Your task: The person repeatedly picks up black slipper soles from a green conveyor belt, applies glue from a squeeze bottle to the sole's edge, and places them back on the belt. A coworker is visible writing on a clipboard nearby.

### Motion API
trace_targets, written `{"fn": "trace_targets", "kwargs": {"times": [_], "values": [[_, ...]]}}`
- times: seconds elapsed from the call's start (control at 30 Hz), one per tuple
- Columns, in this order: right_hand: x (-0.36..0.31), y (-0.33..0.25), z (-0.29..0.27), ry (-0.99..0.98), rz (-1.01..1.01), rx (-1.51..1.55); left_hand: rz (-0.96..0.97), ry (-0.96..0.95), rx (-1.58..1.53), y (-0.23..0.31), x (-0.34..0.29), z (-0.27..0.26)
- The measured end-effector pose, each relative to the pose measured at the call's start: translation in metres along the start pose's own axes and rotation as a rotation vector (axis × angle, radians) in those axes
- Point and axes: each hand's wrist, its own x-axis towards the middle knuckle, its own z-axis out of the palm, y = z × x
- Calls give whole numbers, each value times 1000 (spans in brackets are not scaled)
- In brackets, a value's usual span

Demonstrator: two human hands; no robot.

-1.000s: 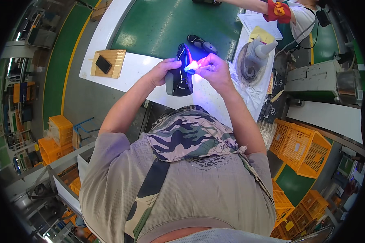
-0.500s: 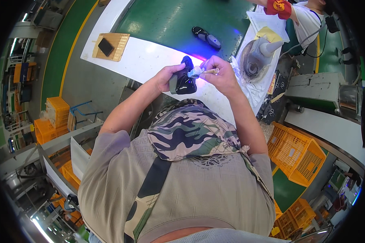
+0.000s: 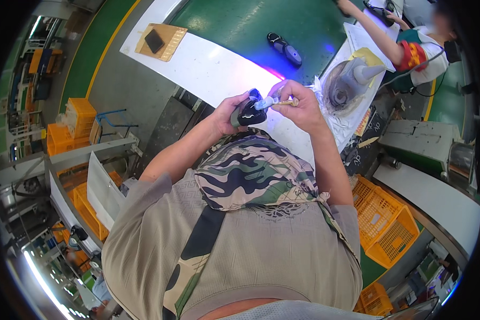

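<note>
My left hand (image 3: 226,115) is closed around a black shoe (image 3: 248,115) with a glossy, wet-looking surface, held just above the near edge of the white table. In my right hand (image 3: 302,109) is a brush (image 3: 265,103) with a pale wooden handle, pinched between thumb and fingers. Its whitish-blue head touches or nearly touches the shoe; the exact contact is too small to make out. Another dark shoe (image 3: 284,49) lies on the green surface beyond the table strip.
A grey pot with a cone-shaped top (image 3: 345,88) stands right of my hand on crumpled wrapping. Far left, a dark phone (image 3: 154,40) rests on a wooden board (image 3: 170,45). Yellow crates (image 3: 385,223) stand at the right. A co-worker's arm (image 3: 378,34) reaches in at the far right.
The shoe has tilted in my left hand, and both hands now appear slightly lower and to the right. At the far right, the co-worker's arm has come further into view.
</note>
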Motion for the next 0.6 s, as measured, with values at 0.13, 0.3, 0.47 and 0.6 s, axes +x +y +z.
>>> {"fn": "trace_targets", "kwargs": {"times": [0.13, 0.3, 0.47, 0.6], "values": [[-1, -1, -1, -55, -30, -26, 59, 21, -120, -19, -4, 1], [2, -1, 1, -101, -65, -47, 112, 73, -211, -36, -9, -6], [6, 2, 9, -112, -70, -64, 214, 42, -247, -43, -19, -13], [13, 8, 18, -127, -59, -35, 238, -40, -357, -43, -26, -22]]}}
